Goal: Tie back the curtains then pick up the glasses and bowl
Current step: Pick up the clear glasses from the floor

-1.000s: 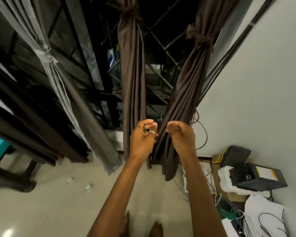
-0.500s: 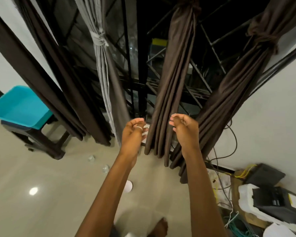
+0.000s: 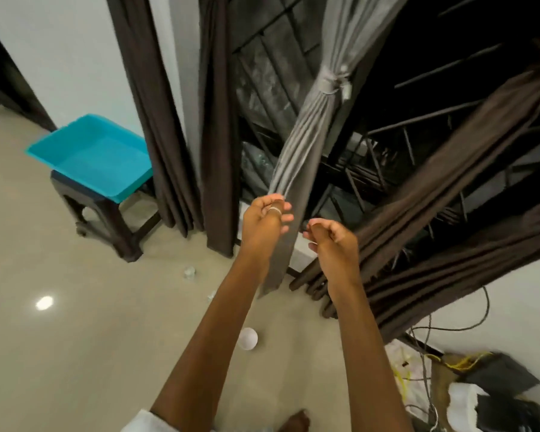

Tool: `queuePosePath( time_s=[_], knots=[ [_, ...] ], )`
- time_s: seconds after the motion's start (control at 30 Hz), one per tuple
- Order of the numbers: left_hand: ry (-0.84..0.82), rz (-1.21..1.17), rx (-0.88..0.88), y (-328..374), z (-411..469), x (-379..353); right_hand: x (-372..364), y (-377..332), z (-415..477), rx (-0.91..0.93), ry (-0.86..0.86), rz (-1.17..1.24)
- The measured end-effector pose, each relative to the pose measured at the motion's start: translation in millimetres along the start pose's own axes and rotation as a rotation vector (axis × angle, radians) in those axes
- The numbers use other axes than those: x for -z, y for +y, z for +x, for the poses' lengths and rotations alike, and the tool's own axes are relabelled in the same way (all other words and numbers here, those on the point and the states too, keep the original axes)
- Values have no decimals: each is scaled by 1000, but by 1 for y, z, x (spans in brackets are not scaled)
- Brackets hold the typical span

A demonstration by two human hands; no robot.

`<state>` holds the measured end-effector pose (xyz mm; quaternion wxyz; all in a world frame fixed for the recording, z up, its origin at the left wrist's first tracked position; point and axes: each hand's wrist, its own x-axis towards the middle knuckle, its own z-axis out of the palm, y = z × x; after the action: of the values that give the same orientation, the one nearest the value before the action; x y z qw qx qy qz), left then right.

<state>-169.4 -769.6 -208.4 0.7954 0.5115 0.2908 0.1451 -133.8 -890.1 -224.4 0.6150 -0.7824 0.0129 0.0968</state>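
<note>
- Both forearms reach forward from the bottom of the frame, bare, with the hands side by side near the centre and a narrow gap between them.
- The left hand [image 3: 264, 224] is loosely curled with the palm turned inward and a ring on one finger. It holds nothing that can be seen. It overlaps the lower end of the grey curtain [image 3: 306, 145], but whether it touches the cloth cannot be told.
- The right hand [image 3: 332, 241] is also loosely curled and slack, with its fingertips pointing toward the left hand. It holds nothing.
- There is one grey curtain, bunched and bound by a pale tie [image 3: 331, 85] in the upper centre.
- Two brown curtains [image 3: 449, 169] slant across the right side, gathered into thick bundles. Two more brown panels [image 3: 219, 120] hang straight, left of centre.
- Two small clear glasses [image 3: 189, 272] stand on the floor [image 3: 75, 353], left of the left forearm and a little apart from each other.
- One white bowl [image 3: 248, 338] sits on the floor in the lower centre, just beside the left forearm.
- One turquoise tub [image 3: 94, 154] rests on a dark stool [image 3: 106, 213] at the left.
- Cables [image 3: 430, 353] and boxes are piled in the lower right corner.
</note>
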Motion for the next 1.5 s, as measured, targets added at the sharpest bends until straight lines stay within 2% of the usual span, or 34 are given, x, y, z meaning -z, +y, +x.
queuePosePath(
  time_s=[0.33, 0.53, 0.93, 1.2, 1.5],
  knots=[
    [180, -72, 34, 32, 40, 100, -99, -15, -8, -8, -95, 24],
    [184, -23, 41, 39, 56, 105, -132, -25, 9, -31, -168, 16],
    [210, 156, -9, 61, 119, 104, -191, -38, 99, -29, -315, 106],
    [251, 208, 40, 66, 165, 121, -228, -31, 133, -75, -302, 55],
    [147, 263, 204, 60, 242, 197, -310, -7, 150, -235, -216, -74]
  ],
)
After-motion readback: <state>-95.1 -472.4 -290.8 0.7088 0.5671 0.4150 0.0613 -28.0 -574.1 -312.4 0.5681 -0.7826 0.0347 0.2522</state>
